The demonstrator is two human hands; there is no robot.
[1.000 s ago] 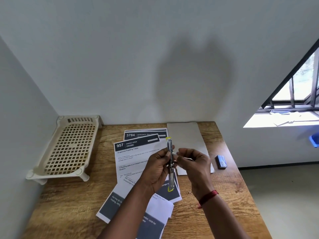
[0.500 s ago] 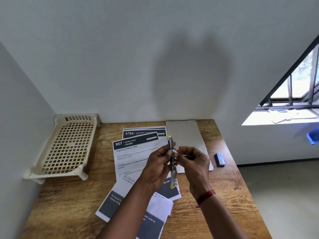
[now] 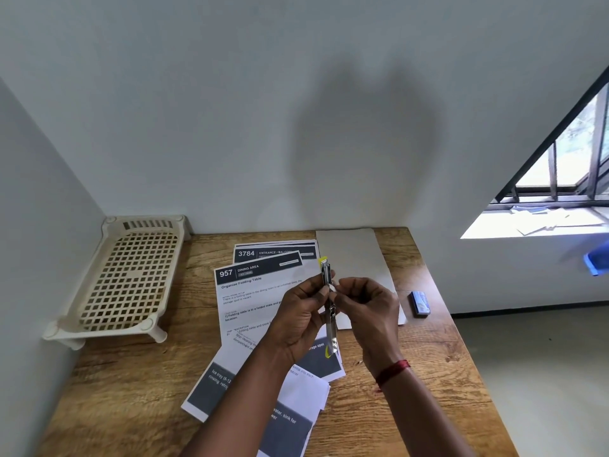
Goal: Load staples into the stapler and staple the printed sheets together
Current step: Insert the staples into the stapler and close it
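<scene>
Above the table (image 3: 425,367), left hand (image 3: 298,319) holds the stapler (image 3: 329,305) upright, steadying it w/ channel facing the right hand (image 3: 365,301), whose pinched fingers probably feed staples in. Sheets (image 3: 253,298) lie below, unstapled.

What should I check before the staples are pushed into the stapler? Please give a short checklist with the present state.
1. Stapler held firmly in left hand: ok.
2. Stapler opened for loading: cannot tell.
3. Right hand fingers at the stapler's upper part: ok.
4. Staple strip between those fingers: cannot tell, too small.
5. Printed sheets squared into one stack: not ok, spread out on the table.
6. Small blue box within reach, right of the hands: ok.
</scene>
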